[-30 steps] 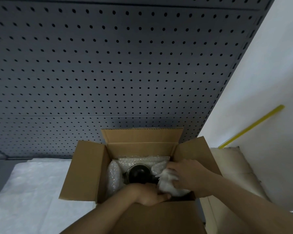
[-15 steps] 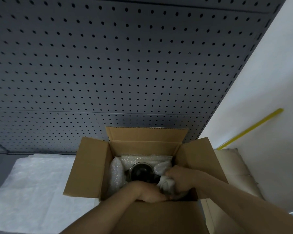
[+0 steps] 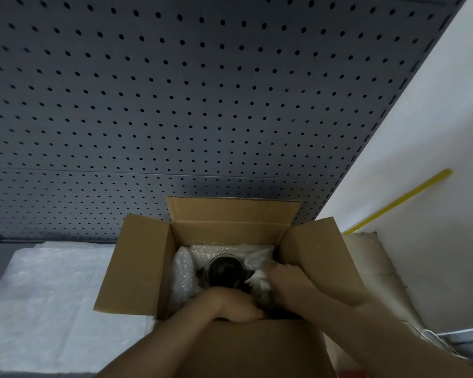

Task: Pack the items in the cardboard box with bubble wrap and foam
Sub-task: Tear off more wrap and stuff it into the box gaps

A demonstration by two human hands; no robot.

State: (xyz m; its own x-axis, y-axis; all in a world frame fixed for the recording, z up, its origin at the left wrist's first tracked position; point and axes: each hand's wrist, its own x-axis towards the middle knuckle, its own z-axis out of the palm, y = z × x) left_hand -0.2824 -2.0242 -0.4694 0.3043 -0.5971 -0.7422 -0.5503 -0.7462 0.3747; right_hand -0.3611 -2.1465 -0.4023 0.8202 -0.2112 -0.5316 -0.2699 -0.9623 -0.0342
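Cardboard box (image 3: 137, 268) stands open on the counter, lined with bubble wrap (image 3: 181, 279) around a dark round glass-like item (image 3: 224, 270) at its middle. The right hand (image 3: 287, 282) grips a crumpled white wad of foam (image 3: 257, 279) at the item's right side; the left hand (image 3: 230, 305) curls in at the near wall, its hold hidden. Likely fragile and slippery, the item should be held low by its sides; the wad is light and squashes.

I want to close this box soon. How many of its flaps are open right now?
4. The far flap stands against the pegboard, the left flap and the right flap splay outward, and the near flap lies under the arms.
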